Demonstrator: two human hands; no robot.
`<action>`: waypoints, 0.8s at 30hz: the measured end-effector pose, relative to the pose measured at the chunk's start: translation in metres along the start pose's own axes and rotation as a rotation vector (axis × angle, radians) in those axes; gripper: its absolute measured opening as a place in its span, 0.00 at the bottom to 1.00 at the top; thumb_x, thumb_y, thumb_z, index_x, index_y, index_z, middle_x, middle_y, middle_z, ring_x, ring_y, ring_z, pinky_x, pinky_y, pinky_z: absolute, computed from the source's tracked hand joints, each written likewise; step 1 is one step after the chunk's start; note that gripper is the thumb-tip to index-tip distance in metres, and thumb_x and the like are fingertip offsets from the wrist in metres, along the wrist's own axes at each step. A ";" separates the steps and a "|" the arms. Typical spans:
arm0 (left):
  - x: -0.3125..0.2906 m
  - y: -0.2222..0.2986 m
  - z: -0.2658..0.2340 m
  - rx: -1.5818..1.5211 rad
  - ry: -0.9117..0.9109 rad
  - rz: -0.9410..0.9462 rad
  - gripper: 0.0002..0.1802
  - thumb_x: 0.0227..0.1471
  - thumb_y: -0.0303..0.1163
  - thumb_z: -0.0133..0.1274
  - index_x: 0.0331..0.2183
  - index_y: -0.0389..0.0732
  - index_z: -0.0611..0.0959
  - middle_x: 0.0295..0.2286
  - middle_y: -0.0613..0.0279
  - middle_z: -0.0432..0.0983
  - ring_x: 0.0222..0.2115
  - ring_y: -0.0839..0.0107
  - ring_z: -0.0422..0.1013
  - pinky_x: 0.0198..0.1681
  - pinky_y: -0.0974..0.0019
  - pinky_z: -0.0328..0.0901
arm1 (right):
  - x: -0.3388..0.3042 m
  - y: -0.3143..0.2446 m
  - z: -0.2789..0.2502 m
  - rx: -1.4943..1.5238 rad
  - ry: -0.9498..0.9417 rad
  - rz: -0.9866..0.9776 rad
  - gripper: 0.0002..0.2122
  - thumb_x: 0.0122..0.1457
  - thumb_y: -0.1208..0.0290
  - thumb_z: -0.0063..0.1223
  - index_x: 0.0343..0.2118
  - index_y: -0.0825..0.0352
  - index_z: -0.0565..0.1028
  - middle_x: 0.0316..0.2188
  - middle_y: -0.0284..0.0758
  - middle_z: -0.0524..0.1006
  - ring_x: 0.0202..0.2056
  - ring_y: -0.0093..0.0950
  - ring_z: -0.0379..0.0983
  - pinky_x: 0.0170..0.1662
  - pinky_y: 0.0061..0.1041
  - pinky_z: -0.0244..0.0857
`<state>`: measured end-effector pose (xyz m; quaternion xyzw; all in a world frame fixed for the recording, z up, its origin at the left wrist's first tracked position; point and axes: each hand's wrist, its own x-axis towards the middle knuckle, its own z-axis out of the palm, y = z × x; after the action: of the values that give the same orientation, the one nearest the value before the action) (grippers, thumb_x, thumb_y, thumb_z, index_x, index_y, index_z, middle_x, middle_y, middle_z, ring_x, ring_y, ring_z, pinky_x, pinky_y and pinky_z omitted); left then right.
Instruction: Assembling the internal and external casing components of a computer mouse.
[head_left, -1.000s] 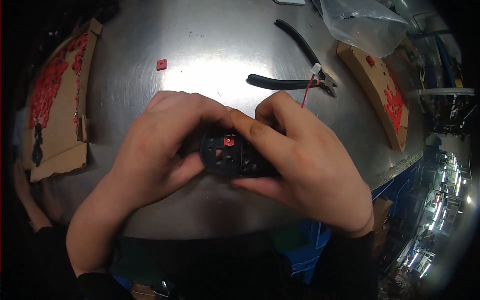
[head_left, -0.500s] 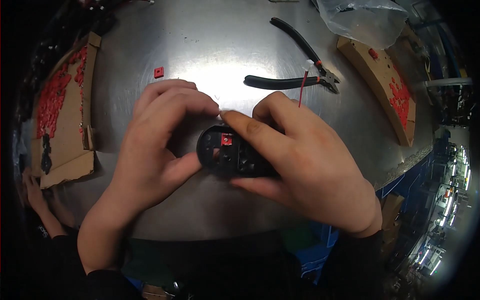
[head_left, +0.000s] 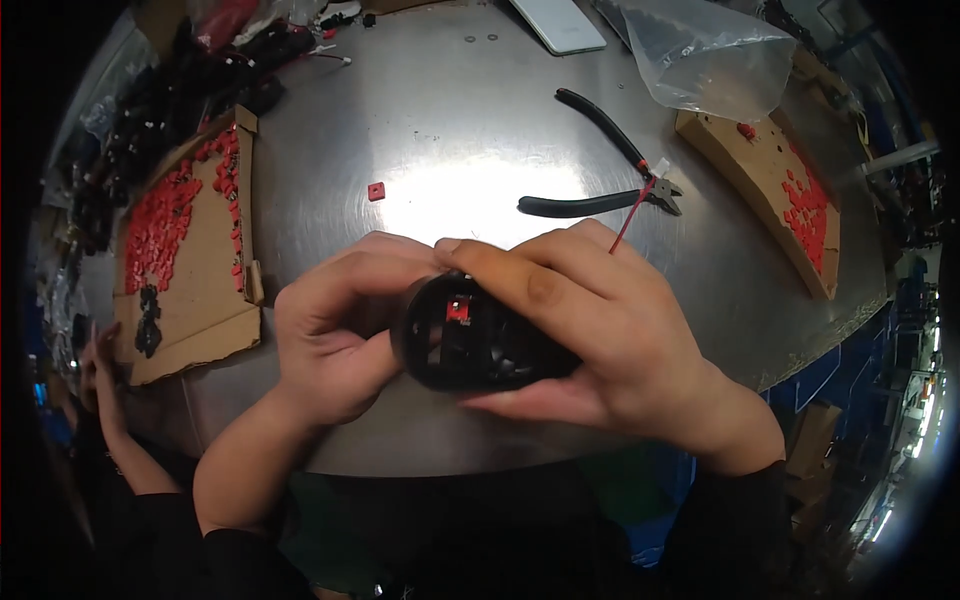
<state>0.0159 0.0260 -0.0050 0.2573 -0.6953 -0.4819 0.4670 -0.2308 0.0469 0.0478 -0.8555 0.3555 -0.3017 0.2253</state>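
Note:
Between my hands is a black plastic housing (head_left: 428, 345), hollow on top with a rounded left end. Inside it sits a small red block (head_left: 459, 309) with a metal bit. My right hand (head_left: 625, 330) is closed round the housing's right part, thumb along its far edge. My left hand (head_left: 335, 325) is closed at the rounded end, its thumb against the side. Its fingertips meet my right thumb tip at the far rim, and whatever lies between them is hidden. A thin red wire (head_left: 628, 218) with a white connector (head_left: 661, 168) rises behind my right hand.
Black-handled cutting pliers (head_left: 585, 206) lie beyond my right hand. A loose red block (head_left: 376, 191) lies on the metal table (head_left: 420, 120). Cardboard trays hold red pieces, left (head_left: 215, 340) and right (head_left: 735, 150). A clear bag (head_left: 710, 60), a phone (head_left: 560, 25) and another person's hand (head_left: 103, 358) are around.
The view has shifted, bringing in more of the table's far side. The housing has tilted slightly, and my left fingers have come in closer against its far rim. Both hands keep their hold.

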 end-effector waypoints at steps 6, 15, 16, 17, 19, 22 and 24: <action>-0.002 0.006 -0.004 0.091 -0.044 0.111 0.13 0.50 0.19 0.64 0.40 0.30 0.84 0.39 0.51 0.83 0.41 0.62 0.78 0.46 0.63 0.71 | -0.002 -0.004 0.004 0.073 0.007 0.024 0.34 0.47 0.60 0.75 0.58 0.67 0.75 0.39 0.35 0.79 0.38 0.35 0.76 0.44 0.30 0.68; 0.000 0.004 -0.001 0.051 -0.021 0.094 0.11 0.49 0.19 0.65 0.38 0.31 0.84 0.38 0.52 0.83 0.41 0.60 0.78 0.47 0.62 0.70 | -0.006 -0.001 0.002 0.082 0.028 0.005 0.34 0.47 0.60 0.75 0.58 0.65 0.75 0.39 0.37 0.78 0.40 0.37 0.76 0.45 0.32 0.69; 0.003 0.003 -0.001 0.035 -0.024 0.100 0.11 0.49 0.19 0.65 0.38 0.31 0.84 0.38 0.53 0.83 0.41 0.60 0.78 0.47 0.61 0.70 | -0.007 -0.001 0.000 0.081 0.032 0.003 0.34 0.47 0.60 0.75 0.58 0.65 0.75 0.39 0.37 0.78 0.40 0.37 0.76 0.45 0.32 0.69; 0.003 0.002 -0.002 0.020 -0.026 0.104 0.12 0.49 0.19 0.65 0.38 0.31 0.84 0.39 0.53 0.83 0.40 0.60 0.78 0.47 0.61 0.70 | -0.007 -0.001 0.000 0.066 0.025 0.011 0.34 0.47 0.60 0.75 0.58 0.65 0.75 0.39 0.37 0.78 0.40 0.37 0.76 0.46 0.33 0.69; 0.006 0.001 -0.001 0.049 -0.031 0.105 0.12 0.48 0.19 0.64 0.38 0.32 0.84 0.38 0.53 0.83 0.43 0.60 0.77 0.47 0.61 0.70 | -0.006 -0.002 -0.001 0.051 0.022 0.006 0.34 0.47 0.61 0.75 0.58 0.65 0.75 0.39 0.37 0.78 0.40 0.38 0.76 0.46 0.33 0.69; 0.004 0.011 -0.020 0.312 -0.049 0.110 0.15 0.46 0.22 0.64 0.40 0.37 0.87 0.44 0.53 0.80 0.51 0.60 0.70 0.51 0.60 0.69 | 0.003 -0.006 0.002 -0.046 0.017 0.021 0.34 0.46 0.61 0.74 0.58 0.65 0.75 0.37 0.38 0.78 0.38 0.40 0.75 0.44 0.35 0.70; -0.004 0.022 -0.013 0.330 0.056 -0.072 0.18 0.44 0.25 0.64 0.42 0.41 0.88 0.49 0.57 0.68 0.53 0.60 0.65 0.56 0.59 0.65 | 0.006 -0.006 0.011 -0.094 0.044 -0.010 0.34 0.46 0.61 0.74 0.58 0.67 0.75 0.36 0.39 0.78 0.37 0.41 0.74 0.43 0.38 0.70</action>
<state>0.0311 0.0324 0.0143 0.3685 -0.7420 -0.3702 0.4203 -0.2168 0.0480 0.0455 -0.8601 0.3696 -0.3045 0.1757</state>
